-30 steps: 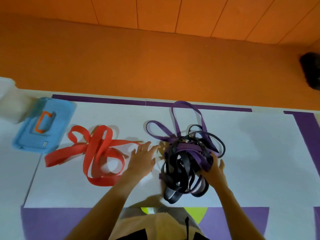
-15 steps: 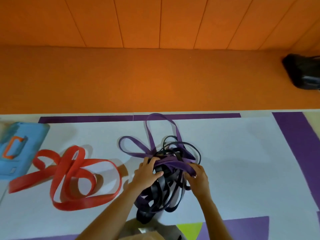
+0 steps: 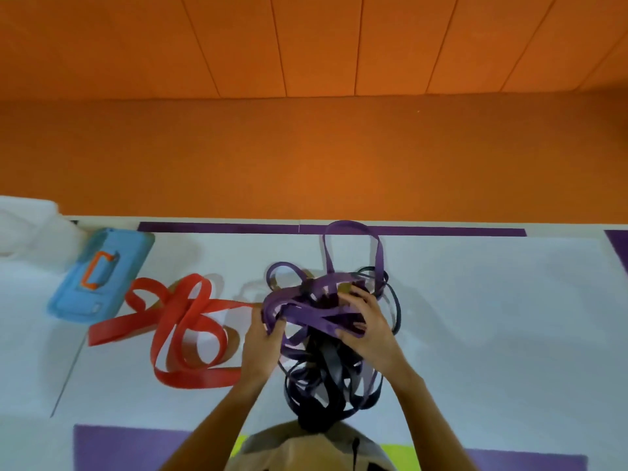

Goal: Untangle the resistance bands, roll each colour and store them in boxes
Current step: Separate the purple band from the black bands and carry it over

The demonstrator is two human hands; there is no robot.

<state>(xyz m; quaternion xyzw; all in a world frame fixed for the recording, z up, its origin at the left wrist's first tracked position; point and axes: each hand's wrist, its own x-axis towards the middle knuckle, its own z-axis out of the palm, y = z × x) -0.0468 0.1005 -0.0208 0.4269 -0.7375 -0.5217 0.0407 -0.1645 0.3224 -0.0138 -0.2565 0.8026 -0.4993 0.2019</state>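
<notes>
The left hand [image 3: 261,345] and the right hand [image 3: 370,331] were both closed on a knot of 2 colours at the middle of the white desk [image 3: 492,334]. The left hand's fingers curled round several strands of the purple resistance band [image 3: 306,311] at the left edge of the knot. The right hand lay over the top of the knot, its fingers bent round purple strands on the right side.

The black resistance band [image 3: 326,372] was wound through the purple one. Most of its loops spread on the near side, below and between the 2 hands, and thinner black loops arced out to the right. 1 tall purple loop reached toward the far edge of the desk, and a smaller purple loop stood to its left. Whether the knot rested on the desk or was lifted could not be told.

The red resistance band [image 3: 190,321] lay by itself in loose, flat loops on the desk, left of the knot, with its nearest loop just beside the left hand. Farther left and toward the far edge sat a blue box lid [image 3: 74,300] with an orange handle [image 3: 97,270]. A blurred white object [image 3: 27,229] sat at the far-left corner.
</notes>
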